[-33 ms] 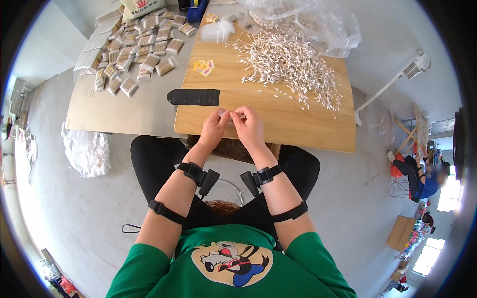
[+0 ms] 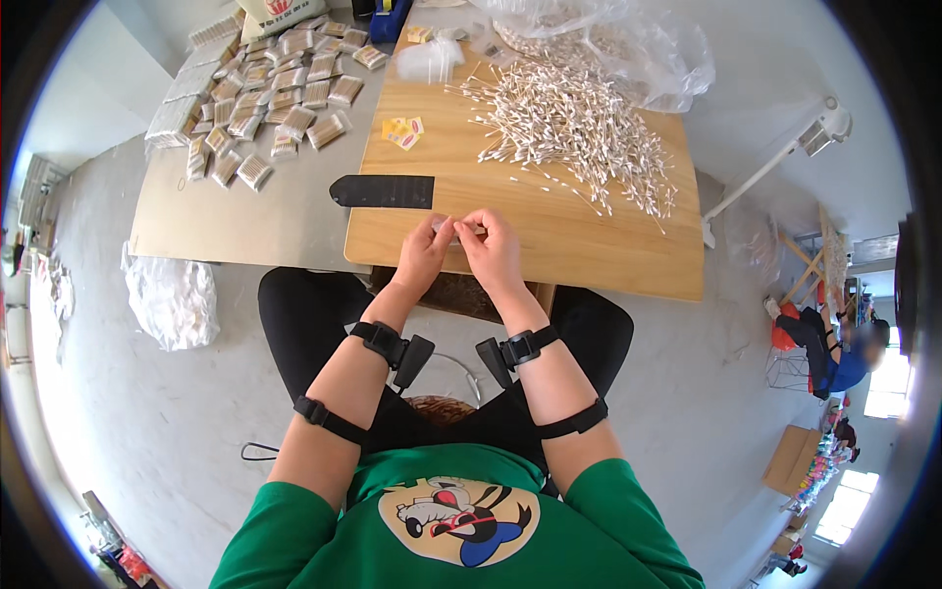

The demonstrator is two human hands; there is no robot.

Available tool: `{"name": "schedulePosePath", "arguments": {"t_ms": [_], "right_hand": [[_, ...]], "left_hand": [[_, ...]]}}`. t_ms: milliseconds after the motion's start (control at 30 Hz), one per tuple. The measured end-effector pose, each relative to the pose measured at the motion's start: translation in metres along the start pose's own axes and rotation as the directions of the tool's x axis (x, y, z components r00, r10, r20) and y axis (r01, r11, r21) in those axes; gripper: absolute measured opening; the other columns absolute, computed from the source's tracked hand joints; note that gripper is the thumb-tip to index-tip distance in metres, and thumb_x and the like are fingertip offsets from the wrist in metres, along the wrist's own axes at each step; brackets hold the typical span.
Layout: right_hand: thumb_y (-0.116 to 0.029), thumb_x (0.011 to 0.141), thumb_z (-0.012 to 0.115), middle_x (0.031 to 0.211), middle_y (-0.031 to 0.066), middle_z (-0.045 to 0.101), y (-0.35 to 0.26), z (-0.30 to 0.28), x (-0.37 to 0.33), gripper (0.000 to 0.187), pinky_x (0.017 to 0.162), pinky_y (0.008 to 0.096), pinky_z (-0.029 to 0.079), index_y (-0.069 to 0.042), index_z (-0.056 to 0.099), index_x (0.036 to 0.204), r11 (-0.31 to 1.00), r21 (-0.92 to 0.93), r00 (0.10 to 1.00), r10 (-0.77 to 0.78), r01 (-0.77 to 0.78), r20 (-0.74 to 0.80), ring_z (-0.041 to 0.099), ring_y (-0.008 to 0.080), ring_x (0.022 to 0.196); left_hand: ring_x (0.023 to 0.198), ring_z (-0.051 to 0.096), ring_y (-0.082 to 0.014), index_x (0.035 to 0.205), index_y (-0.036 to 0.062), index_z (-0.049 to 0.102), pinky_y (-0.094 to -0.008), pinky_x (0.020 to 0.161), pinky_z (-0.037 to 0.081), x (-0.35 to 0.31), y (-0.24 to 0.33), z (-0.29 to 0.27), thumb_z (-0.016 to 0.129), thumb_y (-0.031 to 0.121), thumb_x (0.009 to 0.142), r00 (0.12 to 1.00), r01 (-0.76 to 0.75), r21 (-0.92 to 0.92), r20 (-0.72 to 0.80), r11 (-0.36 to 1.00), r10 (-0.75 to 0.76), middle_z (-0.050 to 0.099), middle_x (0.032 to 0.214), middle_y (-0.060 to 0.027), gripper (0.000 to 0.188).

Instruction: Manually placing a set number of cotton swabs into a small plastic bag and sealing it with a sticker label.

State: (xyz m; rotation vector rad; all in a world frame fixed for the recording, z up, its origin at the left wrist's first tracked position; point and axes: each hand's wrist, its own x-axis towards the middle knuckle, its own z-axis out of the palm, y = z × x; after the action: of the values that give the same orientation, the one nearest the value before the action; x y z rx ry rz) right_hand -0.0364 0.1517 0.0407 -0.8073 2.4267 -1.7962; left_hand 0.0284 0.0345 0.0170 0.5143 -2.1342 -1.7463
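Both my hands meet over the near edge of the wooden board. My left hand [image 2: 422, 253] is closed, thumb and fingertips pinched together. Opposite it, my right hand [image 2: 494, 255] pinches in the same way, the fingertips of both almost touching. Between them is a small clear plastic bag [image 2: 455, 236], mostly hidden by the fingers. A flat black strip [image 2: 385, 192] lies just beyond my left hand. Farther off are yellow-and-white paper labels [image 2: 402, 133] and a stack of clear bags [image 2: 430, 62]. A large heap of cotton swabs [image 2: 579, 128] spreads over the far right of the board.
Many filled swab packets [image 2: 285, 98] cover the far part of the grey table [image 2: 196, 221] at left. A big clear plastic sack [image 2: 667, 59] lies behind the heap. A white bag [image 2: 172, 299] hangs below the table's left side. Another person [image 2: 844, 358] sits far right.
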Motion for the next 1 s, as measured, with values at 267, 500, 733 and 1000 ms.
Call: {"name": "schedulePosePath", "arguments": {"t_ms": [267, 500, 733, 1000], "right_hand": [[-0.010, 0.088, 0.070, 0.080, 0.0116, 0.066, 0.014, 0.006, 0.000, 0.014, 0.064, 0.0334, 0.050, 0.000, 0.061, 0.086, 0.993, 0.056, 0.994, 0.104, -0.105, 0.020, 0.063, 0.0230, 0.070], [-0.012, 0.093, 0.067, 0.080, 0.0077, 0.065, 0.021, 0.007, -0.003, 0.014, 0.064, 0.0299, 0.049, 0.000, 0.060, 0.088, 0.948, 0.258, 0.983, 0.182, -0.185, 0.034, 0.062, 0.0160, 0.071], [-0.013, 0.096, 0.064, 0.083, 0.0058, 0.064, 0.020, 0.003, -0.001, 0.016, 0.065, 0.0281, 0.053, 0.001, 0.059, 0.092, 0.900, 0.353, 0.967, 0.236, -0.256, 0.101, 0.061, 0.0119, 0.071], [-0.015, 0.097, 0.063, 0.079, 0.0035, 0.062, 0.013, -0.006, 0.005, 0.017, 0.057, 0.0249, 0.053, -0.001, 0.059, 0.090, 0.760, 0.524, 0.915, 0.390, -0.384, 0.105, 0.060, 0.0097, 0.068]], "left_hand": [[0.084, 0.060, -0.0159, 0.101, -0.0014, 0.062, -0.0314, 0.077, 0.048, -0.002, 0.003, -0.002, 0.051, 0.034, 0.104, 0.996, 0.086, -0.088, 0.034, 0.992, -0.083, 0.067, 0.088, -0.0103, 0.038], [0.088, 0.056, -0.0137, 0.110, -0.0013, 0.063, -0.0304, 0.081, 0.046, -0.004, 0.006, -0.006, 0.048, 0.038, 0.105, 0.992, 0.125, -0.119, 0.034, 0.985, -0.122, 0.065, 0.091, -0.0090, 0.042], [0.094, 0.053, -0.0107, 0.114, -0.0017, 0.062, -0.0269, 0.087, 0.043, -0.004, 0.010, -0.005, 0.048, 0.037, 0.105, 0.976, 0.216, -0.270, 0.059, 0.938, -0.207, 0.064, 0.096, -0.0048, 0.042], [0.086, 0.065, -0.0153, 0.113, 0.0000, 0.064, -0.0320, 0.078, 0.052, -0.010, 0.007, -0.014, 0.077, 0.013, 0.082, 0.989, -0.058, 0.209, 0.142, 0.976, 0.028, 0.071, 0.097, -0.0090, 0.036]]}}
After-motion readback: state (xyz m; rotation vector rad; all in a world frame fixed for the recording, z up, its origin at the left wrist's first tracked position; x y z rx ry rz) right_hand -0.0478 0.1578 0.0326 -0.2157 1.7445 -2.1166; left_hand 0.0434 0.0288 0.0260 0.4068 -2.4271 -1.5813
